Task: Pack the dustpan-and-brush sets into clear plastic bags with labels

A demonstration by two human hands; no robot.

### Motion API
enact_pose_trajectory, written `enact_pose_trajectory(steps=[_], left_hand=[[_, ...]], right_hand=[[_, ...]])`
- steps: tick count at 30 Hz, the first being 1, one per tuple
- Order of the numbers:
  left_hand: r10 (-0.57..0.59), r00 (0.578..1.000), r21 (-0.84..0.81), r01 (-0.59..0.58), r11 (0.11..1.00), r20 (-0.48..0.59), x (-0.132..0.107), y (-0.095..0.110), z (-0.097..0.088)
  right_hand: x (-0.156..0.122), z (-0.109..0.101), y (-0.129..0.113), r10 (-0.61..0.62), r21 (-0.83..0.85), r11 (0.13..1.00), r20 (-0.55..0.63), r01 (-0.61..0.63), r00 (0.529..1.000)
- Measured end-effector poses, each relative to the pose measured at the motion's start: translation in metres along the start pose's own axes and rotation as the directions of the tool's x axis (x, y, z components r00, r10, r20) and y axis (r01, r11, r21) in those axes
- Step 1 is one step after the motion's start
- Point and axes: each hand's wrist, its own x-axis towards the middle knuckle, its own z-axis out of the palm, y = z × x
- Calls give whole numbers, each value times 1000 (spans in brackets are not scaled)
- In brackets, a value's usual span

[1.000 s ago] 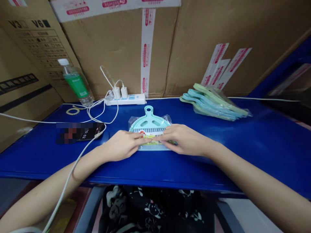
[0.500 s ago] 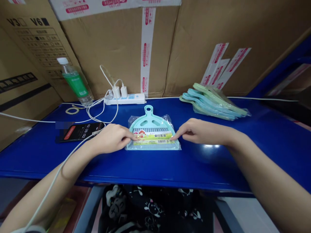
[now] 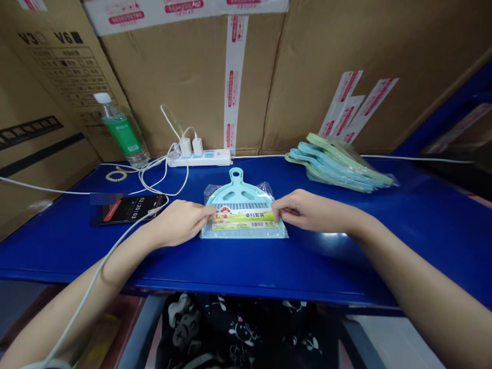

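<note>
While both hands touch its label, one bagged dustpan lies between them

Lying flat on the blue surface (image 3: 326, 271), the light blue dustpan (image 3: 238, 196) sits directly between the left hand (image 3: 188, 220) and the right hand (image 3: 303, 207), its handle pointing away from them. The left hand is partly curled, fingertips at the left end of the printed label (image 3: 244, 219); the right hand is likewise bent, fingertips at the label's right end. Whether either pinches the label or only presses on it, I cannot tell.

As for progress, this set looks bagged and labelled: the label lies nearly straight across, and its print is readable. Any work left on it does not show, nor whether the bag is sealed.

The clear bag (image 3: 266, 188) holds the dustpan and a brush, whose grey bristles (image 3: 246, 205) show above the label. Whether the label is inside or outside the film is unclear. Beyond the right hand and slightly to its right, a pile of green and blue dustpans (image 3: 342, 164) lies in clear film, touched by neither hand; no labels can be made out there. Far beyond the left hand leans a capped bottle (image 3: 121, 130), its fill level unclear.
</note>
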Motion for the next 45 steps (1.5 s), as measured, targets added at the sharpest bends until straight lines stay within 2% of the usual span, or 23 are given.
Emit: enact_pose_trajectory(steps=[7,14,24,33,37,41,45], left_hand=[[13,1000,66,-11,998,-24,1,-1,5],[13,1000,33,-13,999,-20,1,-2,5],[-10,1000,96,8,995,18,1,-1,5],[-126,991,199,113,973,54,3,4,2],[-229,973,303,207,930,36,5,4,2],[-233,970,314,203,927,62,6,3,1],[-196,978,282,169,944,67,5,4,-1]], right_hand=[[1,1,-4,-84,-19,996,-15,83,996],[2,0,6,-19,-36,999,-151,13,988],[3,3,7,-5,23,1000,-141,8,990],[6,5,7,51,-20,998,-125,-54,991],[7,4,2,122,-186,972,-132,-145,984],[8,3,1,211,-420,875,-119,-242,970],[8,3,-1,298,-499,823,-27,-271,954]])
